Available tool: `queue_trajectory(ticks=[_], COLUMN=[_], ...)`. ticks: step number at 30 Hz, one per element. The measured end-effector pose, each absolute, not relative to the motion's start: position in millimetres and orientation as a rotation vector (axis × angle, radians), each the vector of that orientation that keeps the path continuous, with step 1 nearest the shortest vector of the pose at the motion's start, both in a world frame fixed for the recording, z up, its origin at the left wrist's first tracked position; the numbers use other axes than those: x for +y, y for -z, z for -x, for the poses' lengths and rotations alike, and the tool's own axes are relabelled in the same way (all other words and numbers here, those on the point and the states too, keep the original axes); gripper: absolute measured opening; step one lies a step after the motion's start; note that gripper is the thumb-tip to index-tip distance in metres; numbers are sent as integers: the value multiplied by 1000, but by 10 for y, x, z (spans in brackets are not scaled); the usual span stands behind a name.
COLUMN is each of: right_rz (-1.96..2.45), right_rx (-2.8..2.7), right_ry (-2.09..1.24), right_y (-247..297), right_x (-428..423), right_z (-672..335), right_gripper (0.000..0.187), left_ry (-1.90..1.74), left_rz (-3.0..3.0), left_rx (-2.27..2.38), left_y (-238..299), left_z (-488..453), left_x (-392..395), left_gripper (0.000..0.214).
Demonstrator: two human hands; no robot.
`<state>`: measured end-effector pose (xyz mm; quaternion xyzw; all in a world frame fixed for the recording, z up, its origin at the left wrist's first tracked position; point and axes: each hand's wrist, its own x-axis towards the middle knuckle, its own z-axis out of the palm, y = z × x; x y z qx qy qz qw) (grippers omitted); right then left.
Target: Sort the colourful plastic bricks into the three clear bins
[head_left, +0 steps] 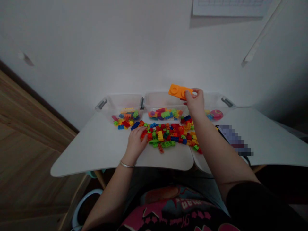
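My right hand (196, 104) is raised over the back of the table, pinching one end of a large orange toy brick (176, 91) with round raised studs. The brick hangs in the air in front of the wall, above the clear bins. Lower down, my left hand (136, 141) rests at the left end of a heap of colourful toy bricks (172, 131), its thumb and fingers apart around some red and orange pieces. A yellow brick (160, 135) lies on the heap's front side, and a flat brown-red brick (160, 148) sticks out towards me.
Along the wall stand a left clear bin (120, 100), a middle clear bin (156, 98) and a right clear bin (211, 100), with toy pieces inside. A blurred-out dark device (232, 138) lies right of my forearm. The white table (96, 154) has a seam between two tops.
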<state>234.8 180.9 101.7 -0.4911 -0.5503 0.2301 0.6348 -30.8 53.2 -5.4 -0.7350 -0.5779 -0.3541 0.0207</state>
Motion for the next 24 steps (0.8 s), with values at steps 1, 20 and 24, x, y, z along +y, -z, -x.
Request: queue_trajectory(ticks=[1, 20, 24], right_rz=[1179, 1588, 1305], right_rx=[-1287, -1938, -1818], right_ry=[-527, -78, -64], right_y=[-1056, -1066, -949], right_x=[1888, 2093, 2087], right_z=[-2336, -2205, -2274], right_gripper=[42, 32, 22], left_ry=[1077, 806, 811], left_rz=[2289, 2265, 2278], left_rx=[-1796, -1829, -1817], left_y=[63, 72, 72], left_z=[307, 254, 257], left_x=[539, 517, 518], left_gripper=[36, 36, 35])
